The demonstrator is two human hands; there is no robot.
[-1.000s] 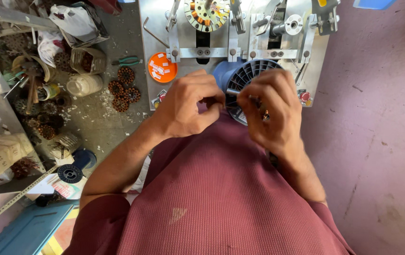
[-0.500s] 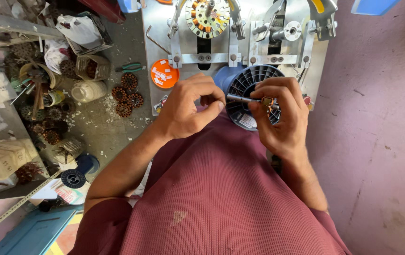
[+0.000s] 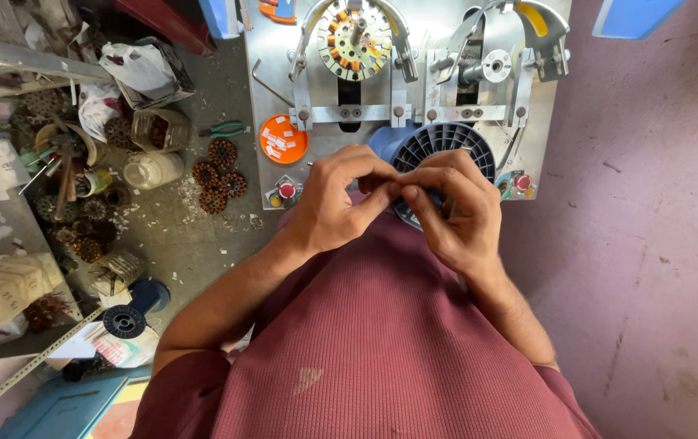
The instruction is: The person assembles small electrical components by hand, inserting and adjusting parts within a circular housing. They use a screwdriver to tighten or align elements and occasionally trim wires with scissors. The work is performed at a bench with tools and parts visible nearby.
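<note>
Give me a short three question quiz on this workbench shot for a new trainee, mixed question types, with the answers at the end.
1. True or false: the left hand and right hand meet fingertip to fingertip in front of the blue spool.
2. What colour is the round lid on the metal plate? A green, B orange, C white.
3. Fill in: the green-handled pliers lie on the ____ side of the plate, as the person sees it.

Key: 1 true; 2 B; 3 left.
</note>
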